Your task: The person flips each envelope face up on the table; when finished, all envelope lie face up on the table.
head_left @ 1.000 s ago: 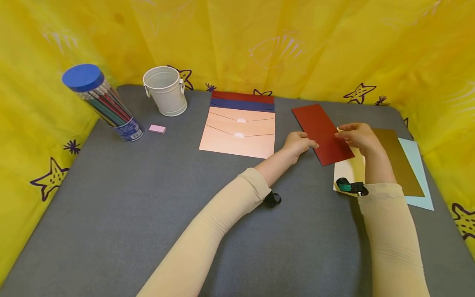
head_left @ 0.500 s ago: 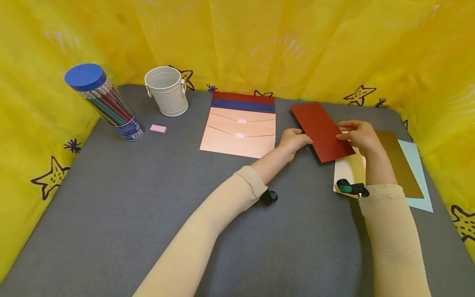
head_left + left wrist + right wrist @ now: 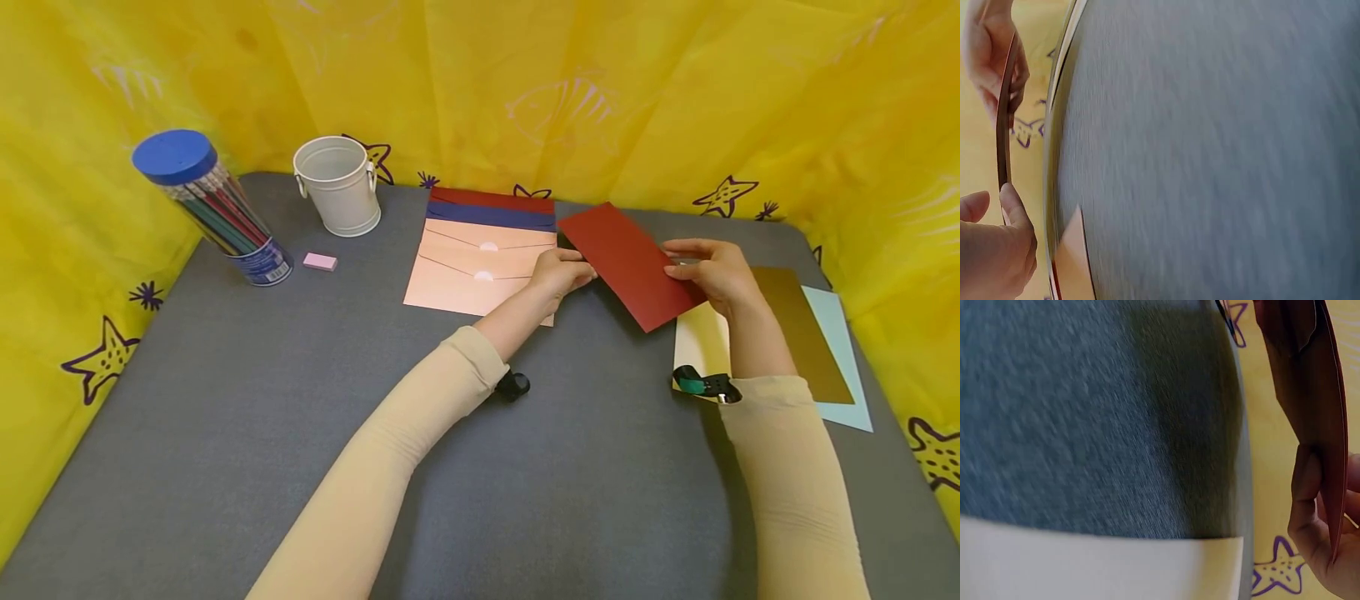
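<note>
Both hands hold a red envelope above the table, its length slanting from back left to front right. My left hand pinches its left edge, close beside the row of overlapping envelopes. My right hand grips the right edge, thumb on one face and fingers on the other. Seen edge-on in the left wrist view, the red envelope bows slightly between the hands. The right wrist view shows the underside of the envelope with a flap line near the top.
Overlapping red, blue and peach envelopes lie at the back middle. A cream piece, an olive-brown one and a pale blue one lie right. At left stand a pencil tub, a white bucket and a pink eraser.
The red envelope has risen off the table and shifted left, tilting more. My left hand has moved left with it towards the row of envelopes; my right hand has shifted slightly left.
</note>
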